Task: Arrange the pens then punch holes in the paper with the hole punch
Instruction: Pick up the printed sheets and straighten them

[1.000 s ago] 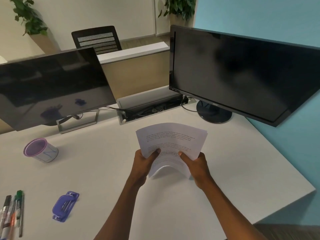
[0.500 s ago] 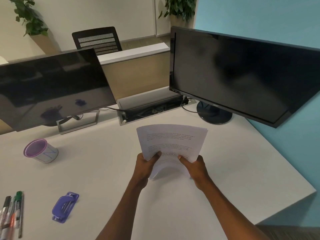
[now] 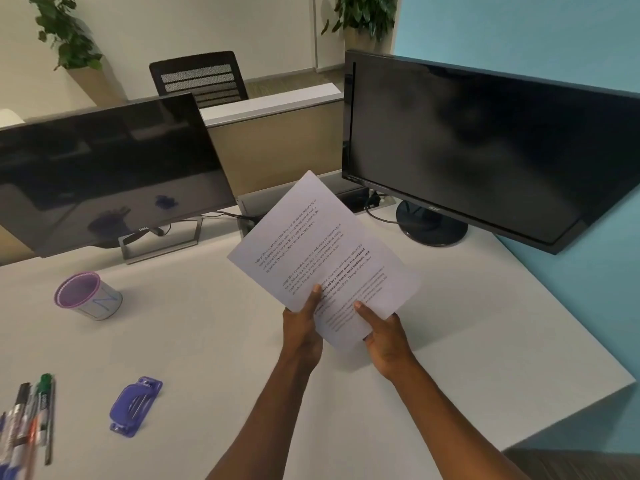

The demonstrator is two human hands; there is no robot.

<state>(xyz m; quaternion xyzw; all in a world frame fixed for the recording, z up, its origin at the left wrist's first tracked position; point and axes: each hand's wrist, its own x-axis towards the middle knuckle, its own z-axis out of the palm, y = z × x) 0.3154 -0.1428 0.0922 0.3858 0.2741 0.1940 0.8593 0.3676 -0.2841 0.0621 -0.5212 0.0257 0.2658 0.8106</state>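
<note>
A few printed sheets of paper (image 3: pixel 311 237) are held up above the middle of the white desk (image 3: pixel 485 323), fanned and tilted to the left. My left hand (image 3: pixel 302 327) grips their lower left edge, thumb on top. My right hand (image 3: pixel 384 336) grips the lower right sheets. A blue hole punch (image 3: pixel 134 406) lies on the desk at the lower left, apart from both hands. Several pens and markers (image 3: pixel 29 422) lie side by side at the left edge. A purple-rimmed cup (image 3: pixel 86 295) stands at the left, with nothing showing inside.
Two dark monitors stand at the back: one at the left (image 3: pixel 104 174), a bigger one at the right (image 3: pixel 485 147). A cable tray (image 3: pixel 360 199) runs between them. The desk's right corner edge (image 3: pixel 588 407) drops off by a blue wall.
The sheets were curved and upright on the desk; now both hands have lifted them, turned them leftward and fanned them apart.
</note>
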